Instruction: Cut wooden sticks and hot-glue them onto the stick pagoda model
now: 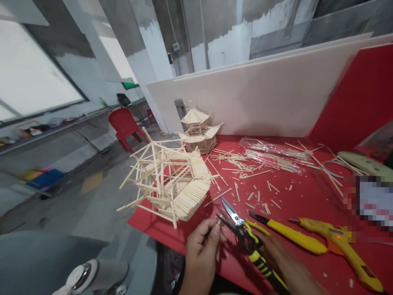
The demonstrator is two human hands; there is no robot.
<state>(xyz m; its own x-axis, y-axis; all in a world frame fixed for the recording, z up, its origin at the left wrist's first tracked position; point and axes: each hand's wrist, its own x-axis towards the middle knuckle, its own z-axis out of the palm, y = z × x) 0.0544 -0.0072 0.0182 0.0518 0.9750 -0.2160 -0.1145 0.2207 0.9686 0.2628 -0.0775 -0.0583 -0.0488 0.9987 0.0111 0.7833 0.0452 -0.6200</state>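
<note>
My left hand [202, 243] is closed in a pinch on a short wooden stick [219, 246], whose tip shows above the thumb. In my right hand [278, 256] is a pair of scissors [235, 218] with black and yellow handles. Their blades stand apart, and the lower blade reaches close to the stick's tip; whether they touch I cannot tell. Beyond my left hand sits a partly roofed stick-built pavilion model [190, 200], with bare sticks jutting from its left side. A smaller tiered pagoda model [198, 133] stands behind it.
On the red tabletop [221, 268] lie a yellow utility knife [296, 237], a yellow glue gun [340, 250] and scattered stick pieces. A plastic bag of sticks [273, 155] lies farther back, before a white board [245, 98]. A silver flask [107, 272] is at lower left.
</note>
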